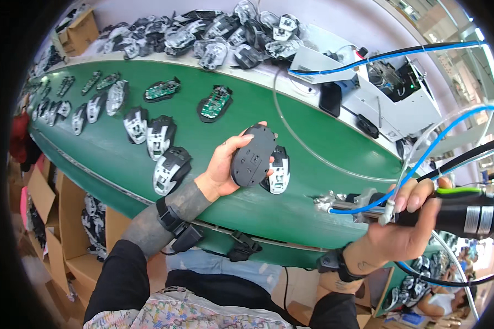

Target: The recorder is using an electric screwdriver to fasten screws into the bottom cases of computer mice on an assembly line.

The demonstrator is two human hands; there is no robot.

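The right hand (406,219), at 4 o'clock, has its fingers curled around a black power tool (455,214). The tool's tip points to 9 o'clock, apart from the mouse. In the middle, the left hand (225,162) pinches that dark mouse (253,156), thumb on top, flat bottom turned up. A black and white shell (280,175) lies beside it on the green table (269,211), at 3 o'clock. Three shells (161,137) sit near 9 o'clock. Farther away, two green boards (215,103) lie near 11 o'clock. Behind them is a big pile of parts (211,52). A white machine (368,101) stands at 2 o'clock.
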